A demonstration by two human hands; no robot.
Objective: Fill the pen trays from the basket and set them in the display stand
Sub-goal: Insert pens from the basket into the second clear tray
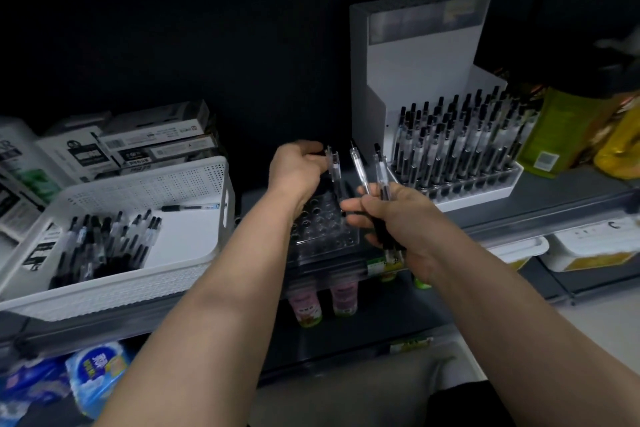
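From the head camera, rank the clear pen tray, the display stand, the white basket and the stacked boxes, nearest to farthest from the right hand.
1. Clear pen tray, just left of the right hand.
2. Display stand, behind it to the right.
3. White basket, far left on the shelf.
4. Stacked boxes, behind the basket, farthest back-left.

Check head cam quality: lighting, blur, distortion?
Head view: dim, back wall nearly black; white stand and basket brightest. Head view: wide-angle bending, shelf edges curve near the corners. Head view: pen in the left hand and pens in the right hand slightly soft; clear tray hard to read.
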